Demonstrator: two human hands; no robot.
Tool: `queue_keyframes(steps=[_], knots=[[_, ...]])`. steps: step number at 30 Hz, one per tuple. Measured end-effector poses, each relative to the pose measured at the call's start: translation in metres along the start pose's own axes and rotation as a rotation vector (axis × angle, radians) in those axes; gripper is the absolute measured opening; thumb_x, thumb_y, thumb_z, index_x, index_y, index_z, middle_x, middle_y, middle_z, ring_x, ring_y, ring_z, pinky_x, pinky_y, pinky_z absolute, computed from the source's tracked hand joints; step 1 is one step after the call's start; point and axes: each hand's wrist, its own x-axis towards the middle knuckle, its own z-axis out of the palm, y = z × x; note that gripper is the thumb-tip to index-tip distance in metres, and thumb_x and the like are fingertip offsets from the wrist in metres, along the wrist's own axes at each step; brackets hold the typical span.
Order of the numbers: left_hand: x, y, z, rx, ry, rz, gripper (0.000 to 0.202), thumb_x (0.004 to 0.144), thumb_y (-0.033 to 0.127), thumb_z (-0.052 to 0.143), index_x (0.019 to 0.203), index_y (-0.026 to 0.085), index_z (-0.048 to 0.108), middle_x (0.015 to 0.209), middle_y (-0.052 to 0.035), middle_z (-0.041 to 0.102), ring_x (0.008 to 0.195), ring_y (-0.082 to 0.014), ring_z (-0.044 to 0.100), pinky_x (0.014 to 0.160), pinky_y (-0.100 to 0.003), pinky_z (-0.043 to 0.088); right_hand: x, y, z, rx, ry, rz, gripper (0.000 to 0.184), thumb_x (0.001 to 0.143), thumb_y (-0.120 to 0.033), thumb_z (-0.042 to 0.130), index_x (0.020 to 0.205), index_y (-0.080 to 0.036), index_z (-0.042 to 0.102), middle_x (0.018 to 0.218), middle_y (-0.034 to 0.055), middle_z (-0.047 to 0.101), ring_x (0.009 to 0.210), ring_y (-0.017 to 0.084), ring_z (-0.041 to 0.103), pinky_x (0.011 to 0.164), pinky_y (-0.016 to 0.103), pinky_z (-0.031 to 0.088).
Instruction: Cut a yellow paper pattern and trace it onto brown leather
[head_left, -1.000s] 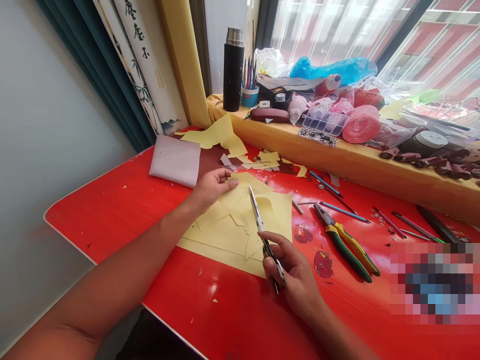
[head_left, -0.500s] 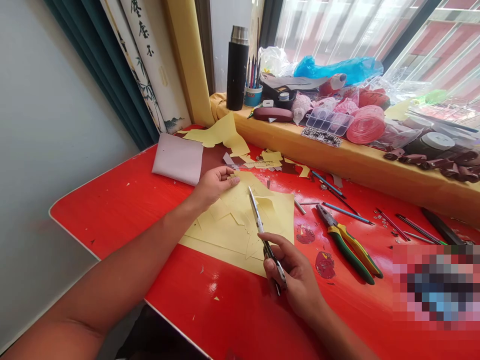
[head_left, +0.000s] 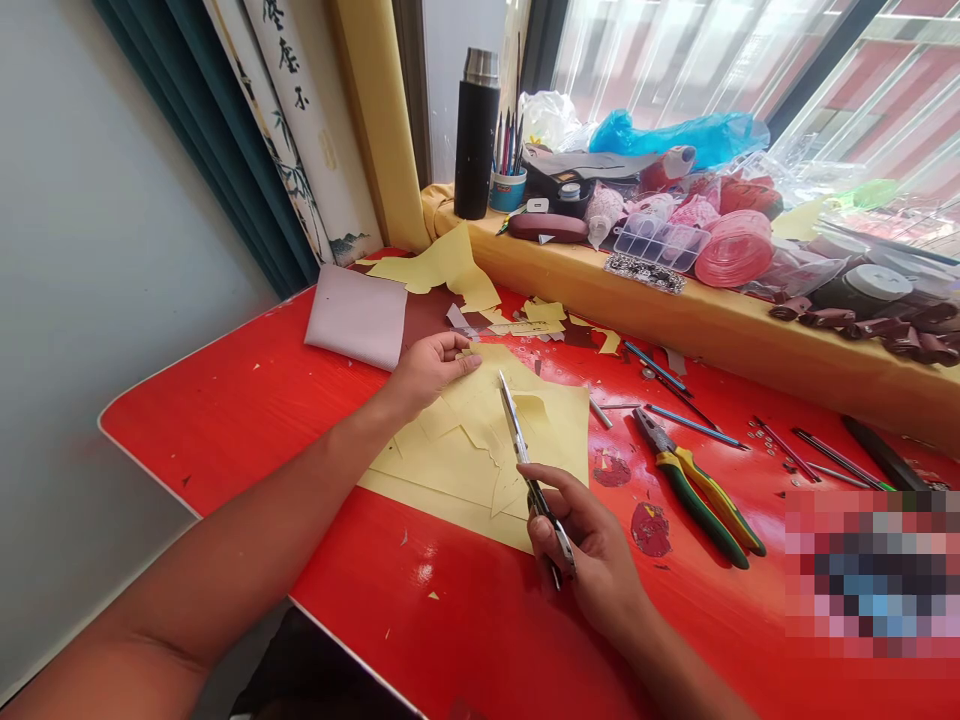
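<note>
My right hand [head_left: 581,535] is wrapped round the handles of a pair of metal scissors [head_left: 517,430]. The blades look nearly closed and point away from me over the yellow sheets [head_left: 435,470]. At the far side of those sheets my left hand [head_left: 439,365] is closed, thumb against fingers, on a small piece of yellow sheet [head_left: 474,349]; much of that piece is hidden by the fingers. Several cut yellow sheets overlap on the red table [head_left: 360,620], one with a curled flap [head_left: 531,405]. Whether the scissors touch a sheet I cannot tell.
Pliers [head_left: 697,490] with green and yellow handles lie at the right, near several pencils [head_left: 697,427]. Yellow scraps [head_left: 544,315] and a mauve sheet [head_left: 358,315] lie farther back. A black flask [head_left: 476,145] and craft supplies crowd the windowsill [head_left: 555,265].
</note>
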Motion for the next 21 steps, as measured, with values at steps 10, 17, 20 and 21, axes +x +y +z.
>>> queue_keyframes(steps=[10, 17, 20, 21], knots=[[-0.0009, 0.0020, 0.0013, -0.006, -0.001, -0.007, 0.056, 0.060, 0.052, 0.098, 0.094, 0.018, 0.069, 0.084, -0.0018, 0.074, 0.073, -0.0152, 0.066, 0.070, -0.030, 0.054, -0.0016, -0.0010, -0.0004, 0.010, -0.015, 0.020, 0.054, 0.099, -0.060, 0.071, 0.139, -0.025, 0.065, 0.069, -0.0091, 0.044, 0.041, 0.011, 0.051, 0.041, 0.025, 0.045], [-0.0018, 0.0048, 0.0020, 0.025, 0.000, -0.001, 0.056, 0.058, 0.054, 0.099, 0.089, 0.020, 0.067, 0.077, 0.0011, 0.071, 0.068, -0.0142, 0.063, 0.066, -0.029, 0.051, -0.0022, -0.0010, 0.0001, 0.016, -0.013, 0.015, 0.054, 0.098, -0.060, 0.071, 0.139, -0.025, 0.066, 0.069, -0.0090, 0.042, 0.041, 0.010, 0.047, 0.040, 0.025, 0.045], [-0.0016, 0.0051, 0.0017, 0.034, -0.002, 0.008, 0.054, 0.058, 0.053, 0.099, 0.087, 0.020, 0.067, 0.077, 0.0011, 0.070, 0.068, -0.0142, 0.062, 0.066, -0.029, 0.051, -0.0011, -0.0009, 0.0003, 0.016, -0.015, 0.017, 0.056, 0.098, -0.061, 0.071, 0.139, -0.025, 0.065, 0.069, -0.0090, 0.043, 0.041, 0.011, 0.048, 0.040, 0.025, 0.044], [-0.0016, 0.0051, 0.0016, 0.039, -0.005, 0.012, 0.054, 0.058, 0.053, 0.099, 0.087, 0.020, 0.067, 0.077, 0.0012, 0.070, 0.069, -0.0143, 0.063, 0.066, -0.029, 0.051, -0.0008, -0.0010, 0.0003, 0.016, -0.015, 0.015, 0.057, 0.097, -0.062, 0.071, 0.139, -0.024, 0.065, 0.068, -0.0091, 0.043, 0.041, 0.011, 0.049, 0.040, 0.025, 0.043]])
